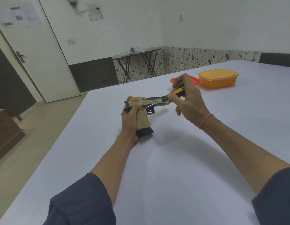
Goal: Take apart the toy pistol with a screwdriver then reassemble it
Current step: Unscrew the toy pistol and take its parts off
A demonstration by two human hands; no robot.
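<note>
Left hand (131,120): wrapped round the grip of the toy pistol (143,109), holding it above the bench (173,159).
Right hand (188,96): pinches the screwdriver (167,97) handle.
Screwdriver tip: on the pistol's side, just beside the left thumb.

A single wide-angle view comes from a camera worn on the person's head, looking forward and down along both arms. It sits close over the near edge of the bench (173,168), whose white top fills the lower and right parts of the frame. The sleeves (82,200) enter from the bottom corners. The left hand (130,117), gripping the toy pistol (137,99), and the right hand (188,98), holding the screwdriver (176,91), meet near the frame's centre at arm's reach. Beyond the bench's far edge the view takes in the floor, a door (43,54) at left, and a folding table (137,52) against the far wall. The lens bends straight lines near the edges.
</note>
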